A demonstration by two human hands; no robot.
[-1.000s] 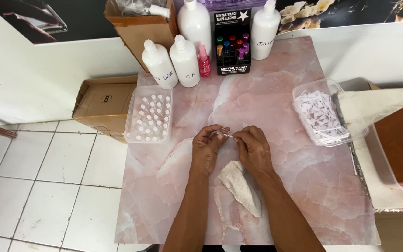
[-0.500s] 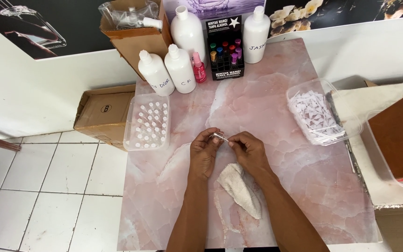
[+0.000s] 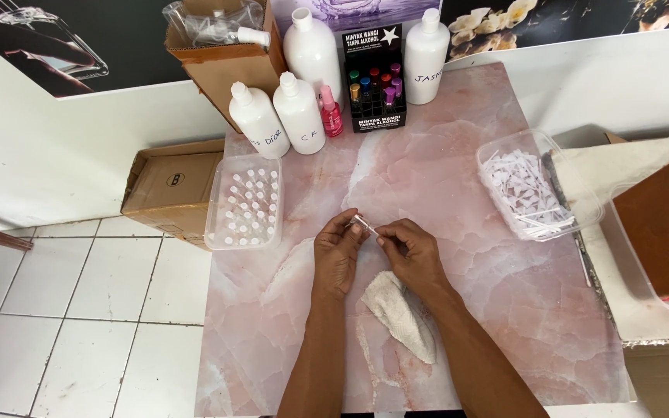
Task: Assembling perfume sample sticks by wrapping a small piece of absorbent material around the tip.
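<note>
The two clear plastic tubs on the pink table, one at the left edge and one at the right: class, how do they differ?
The left tub holds small vials standing upright in neat rows; the right tub holds a loose heap of white paper slips. The left tub sits square to the table; the right tub is turned at an angle and overhangs the table's edge. Both are clear, rectangular and lidless.
</note>
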